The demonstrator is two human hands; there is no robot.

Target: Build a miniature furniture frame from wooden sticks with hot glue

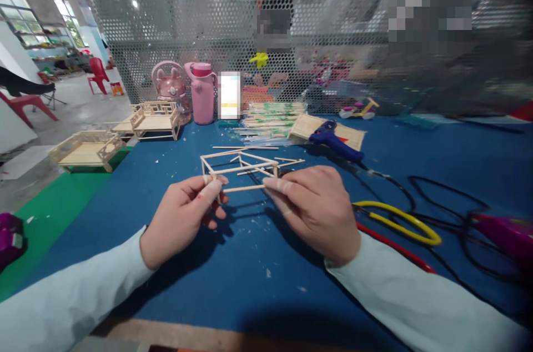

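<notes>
A box-like frame of thin wooden sticks (245, 168) is held up between my two hands, above the blue table. My left hand (183, 213) pinches its left front corner between thumb and fingers. At the right front corner, my right hand (318, 210) closes on the frame where a lower stick meets an upright. Pale coverings wrap some of my fingertips. Behind the frame, a few loose sticks (250, 147) lie on the table. Parts of the frame's right side are hidden behind my right fingers.
Small stick-built furniture models (89, 149) stand at the left. A blue glue gun (337, 142) rests on a woven wooden piece (306, 127), beside bundled sticks (270, 119). Yellow-handled (400, 219) and red-handled tools and black cables lie right. A pink bottle (202, 94) stands before the mesh screen (187, 19).
</notes>
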